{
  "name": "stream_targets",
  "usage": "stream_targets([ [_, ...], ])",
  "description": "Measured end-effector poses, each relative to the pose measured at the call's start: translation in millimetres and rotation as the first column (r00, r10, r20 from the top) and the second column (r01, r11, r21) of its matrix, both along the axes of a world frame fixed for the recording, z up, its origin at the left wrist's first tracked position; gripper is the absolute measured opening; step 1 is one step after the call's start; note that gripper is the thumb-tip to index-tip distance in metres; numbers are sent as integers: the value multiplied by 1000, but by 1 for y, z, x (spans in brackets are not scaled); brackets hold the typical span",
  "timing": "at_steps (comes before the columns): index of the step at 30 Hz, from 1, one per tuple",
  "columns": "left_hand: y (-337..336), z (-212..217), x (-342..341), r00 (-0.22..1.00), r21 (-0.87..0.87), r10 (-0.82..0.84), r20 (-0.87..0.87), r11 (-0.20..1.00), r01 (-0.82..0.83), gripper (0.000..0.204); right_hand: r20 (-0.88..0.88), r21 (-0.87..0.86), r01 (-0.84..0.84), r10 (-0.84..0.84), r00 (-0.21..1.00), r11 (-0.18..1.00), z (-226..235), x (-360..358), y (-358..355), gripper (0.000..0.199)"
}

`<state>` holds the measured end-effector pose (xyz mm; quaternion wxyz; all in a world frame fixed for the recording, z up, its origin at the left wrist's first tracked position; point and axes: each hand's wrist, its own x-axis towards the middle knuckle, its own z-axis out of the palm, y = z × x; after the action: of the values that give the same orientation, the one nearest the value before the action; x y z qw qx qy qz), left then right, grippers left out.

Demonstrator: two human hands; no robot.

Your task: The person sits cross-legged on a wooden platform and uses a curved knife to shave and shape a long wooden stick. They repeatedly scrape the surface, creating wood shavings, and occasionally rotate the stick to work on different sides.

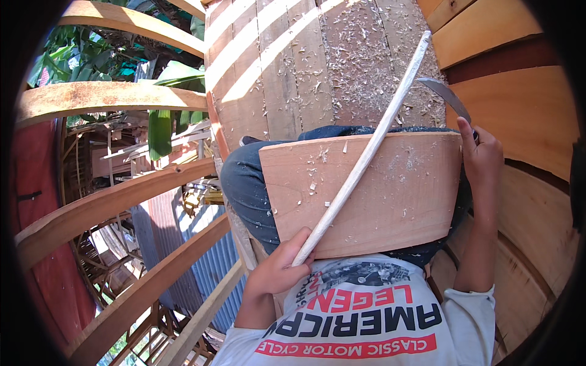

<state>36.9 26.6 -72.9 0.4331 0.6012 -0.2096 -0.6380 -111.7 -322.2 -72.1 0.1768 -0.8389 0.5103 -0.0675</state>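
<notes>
Running from approx 7 o'clock up to 1 o'clock, the long pale stick (366,152) lies diagonally across a wooden board (390,201) w/ a slight bow along its length. Its lower end sits in the left hand (278,268), fingers closed round it; its top end reaches out over the plank floor (293,67). The stick looks freshly stripped: whitish, smooth, thin, narrowing a bit toward the top.

The right hand (482,158), at 3 o'clock, is clenched on the handle of a curved blade (448,97), whose grey metal arcs up and left toward the stick's upper part; prob. just touching it, but can't tell for sure.

The board rests on the person's lap over dark jeans (244,189), its face dotted w/ small shavings (366,73). More shavings are strewn thickly over the floor planks at 12 o'clock, striped w/ sun. Curved timber ribs (116,201) sweep past at 9 o'clock, w/ green leaves (162,131) and corrugated sheet (201,268) beyond. Orange-brown planking (525,104) stands at 2 o'clock.
</notes>
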Motion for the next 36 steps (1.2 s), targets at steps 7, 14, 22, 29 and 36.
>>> stream_targets([
  [7,-24,15,6,985,72,59,-163,996,-48,35,24,45,-440,439,898,897,10,8,86,55],
  [14,-30,21,7,988,106,95,-118,991,-82,33,20,-20,-340,340,940,940,-3,19,64,61],
  [22,-21,16,1,946,117,164,-279,984,-136,34,8,-5,-312,312,950,950,20,1,59,57],
  [29,-27,20,7,915,182,209,-346,971,-153,32,-92,7,-435,434,896,900,1,23,73,61],
  [36,-4,5,8,909,105,139,-392,989,-105,33,-86,-24,-53,51,995,998,7,16,3,62],
])
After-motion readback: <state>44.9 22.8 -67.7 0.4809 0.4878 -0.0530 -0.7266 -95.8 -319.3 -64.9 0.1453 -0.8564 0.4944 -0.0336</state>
